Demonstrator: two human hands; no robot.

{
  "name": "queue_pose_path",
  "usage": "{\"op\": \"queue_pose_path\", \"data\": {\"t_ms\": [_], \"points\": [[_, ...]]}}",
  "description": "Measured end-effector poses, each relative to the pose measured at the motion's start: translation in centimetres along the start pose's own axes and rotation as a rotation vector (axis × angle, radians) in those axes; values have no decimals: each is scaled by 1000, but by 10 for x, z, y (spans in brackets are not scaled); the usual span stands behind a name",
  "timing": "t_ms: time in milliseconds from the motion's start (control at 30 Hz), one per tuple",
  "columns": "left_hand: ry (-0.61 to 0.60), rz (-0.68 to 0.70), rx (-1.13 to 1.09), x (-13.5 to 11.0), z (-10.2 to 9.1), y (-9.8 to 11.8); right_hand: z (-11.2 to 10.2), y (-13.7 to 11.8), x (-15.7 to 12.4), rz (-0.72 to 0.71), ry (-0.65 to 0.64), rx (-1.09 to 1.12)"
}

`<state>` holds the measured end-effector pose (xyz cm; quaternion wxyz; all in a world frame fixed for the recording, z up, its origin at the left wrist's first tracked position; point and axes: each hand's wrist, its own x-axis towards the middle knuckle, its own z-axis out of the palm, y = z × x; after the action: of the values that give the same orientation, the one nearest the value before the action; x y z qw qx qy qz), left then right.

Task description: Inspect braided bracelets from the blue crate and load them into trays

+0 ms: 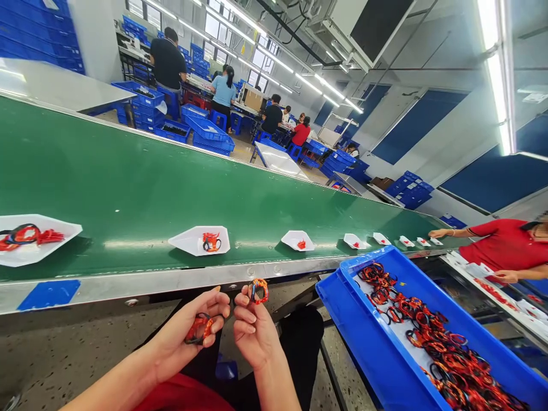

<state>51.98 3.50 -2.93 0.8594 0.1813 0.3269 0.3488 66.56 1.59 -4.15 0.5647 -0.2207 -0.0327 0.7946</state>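
My left hand (188, 337) is curled around a small coiled red-and-black wire bundle (198, 329). Beside it, my right hand (252, 331) pinches another coiled wire bundle (258, 290) between thumb and fingertips, held up near the metal edge of the green conveyor belt (128, 188). On the belt, white trays each carry a bundle; the nearest tray (199, 240) lies just above my hands, and another tray (29, 238) lies at the far left. A blue bin (342, 297) full of red-and-black wire bundles (432, 337) sits to my right.
More small white trays (298, 240) run along the belt to the right. A person in a red shirt (505, 245) reaches a hand onto the belt's far end. Other people work at tables and blue crates (209, 134) beyond the belt.
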Motion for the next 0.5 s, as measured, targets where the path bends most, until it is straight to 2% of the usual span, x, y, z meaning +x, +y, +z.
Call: {"op": "queue_pose_path", "data": {"t_ms": [100, 167, 267, 300, 400, 467, 500], "points": [[144, -99, -98, -2, 2, 0, 2, -5, 1, -154, 121, -241], [187, -181, -184, -4, 5, 1, 6, -20, 5, -389, 260, -604], [83, -222, -287, -5, 10, 0, 14, -66, 16, -820, 532, -1277], [42, -219, -303, -5, 10, 0, 18, -84, 21, -911, 598, -1394], [-12, -190, -297, -4, 11, 1, 30, -130, 33, -1018, 694, -1521], [-4, -161, -284, -3, 9, 2, 37, -142, 35, -1031, 721, -1571], [0, -143, -281, -3, 8, 3, 39, -140, 33, -1030, 726, -1590]]}}
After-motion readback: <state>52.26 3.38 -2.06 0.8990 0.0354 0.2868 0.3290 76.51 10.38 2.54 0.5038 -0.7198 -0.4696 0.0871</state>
